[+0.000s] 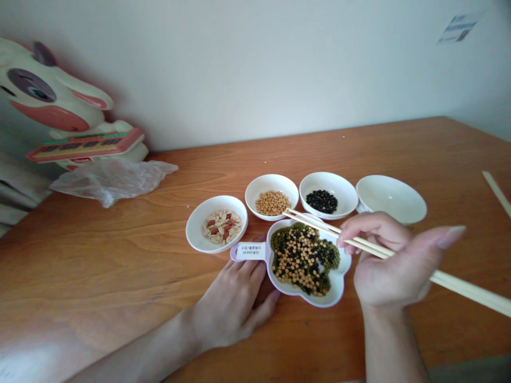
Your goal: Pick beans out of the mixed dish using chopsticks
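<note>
My right hand [393, 260] is closed around a pair of pale wooden chopsticks [371, 247]. Their tips reach the near rim of a white bowl [250, 198] of yellow soybeans [272, 203]; whether they pinch a bean is too small to tell. Below them lies a lilac-rimmed, lobed dish [337, 287] with mixed soybeans, black beans and green mung beans. My left hand [231, 300] lies flat on the table, its fingers running under the dish's labelled handle [250, 251] and its thumb out beside the dish's edge.
A bowl [192, 226] of peanuts stands left, a bowl [351, 198] of black beans behind the dish, and a bean-free white bowl [393, 199] right. A plastic bag [112, 181] and cow toy keyboard [88, 146] sit far left. Another wooden stick [497, 191] lies far right.
</note>
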Demonstrator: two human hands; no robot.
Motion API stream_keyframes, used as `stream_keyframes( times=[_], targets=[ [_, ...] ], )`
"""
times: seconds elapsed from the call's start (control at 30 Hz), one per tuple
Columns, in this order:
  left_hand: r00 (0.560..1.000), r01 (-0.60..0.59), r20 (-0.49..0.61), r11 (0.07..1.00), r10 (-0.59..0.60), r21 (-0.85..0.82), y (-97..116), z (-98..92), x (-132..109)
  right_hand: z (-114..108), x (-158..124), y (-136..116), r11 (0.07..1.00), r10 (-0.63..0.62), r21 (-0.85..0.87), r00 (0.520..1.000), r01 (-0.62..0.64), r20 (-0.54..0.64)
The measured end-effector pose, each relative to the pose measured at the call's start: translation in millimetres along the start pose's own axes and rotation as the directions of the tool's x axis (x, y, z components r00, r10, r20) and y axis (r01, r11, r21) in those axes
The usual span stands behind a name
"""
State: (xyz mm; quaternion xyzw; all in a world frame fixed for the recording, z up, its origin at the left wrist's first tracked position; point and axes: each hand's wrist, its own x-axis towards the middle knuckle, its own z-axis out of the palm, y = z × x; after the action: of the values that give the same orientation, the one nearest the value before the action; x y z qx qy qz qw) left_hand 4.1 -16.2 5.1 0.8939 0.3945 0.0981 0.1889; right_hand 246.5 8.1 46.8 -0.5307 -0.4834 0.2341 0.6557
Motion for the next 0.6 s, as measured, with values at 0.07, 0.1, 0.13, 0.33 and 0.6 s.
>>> stream_keyframes(
  times=[0.07,0.1,0.13,0.33,0.6],
  targets=[
    [1.0,-0.002,0.003,1.0,0.002,-0.004,0,0.3,0,3,0,1,1.0,-0.01,0.005,0.998,0.01,-0.056],
    [1.0,-0.003,0.003,1.0,0.003,-0.004,1,0.5,0,4,1,4,1.0,-0.014,0.004,0.998,0.014,-0.064],
    [1.0,-0.003,0.001,1.0,0.003,-0.002,1,0.8,0,4,2,6,1.0,-0.011,0.0,0.998,0.011,-0.062],
    [1.0,-0.004,-0.006,1.0,0.004,0.004,1,0.3,0,7,2,15,0.998,0.015,-0.068,1.0,-0.013,0.026],
    [1.0,-0.002,0.002,1.0,0.002,0.003,2,-1.0,2,6,-2,12,0.998,0.036,-0.055,0.997,-0.033,0.063]
  ],
)
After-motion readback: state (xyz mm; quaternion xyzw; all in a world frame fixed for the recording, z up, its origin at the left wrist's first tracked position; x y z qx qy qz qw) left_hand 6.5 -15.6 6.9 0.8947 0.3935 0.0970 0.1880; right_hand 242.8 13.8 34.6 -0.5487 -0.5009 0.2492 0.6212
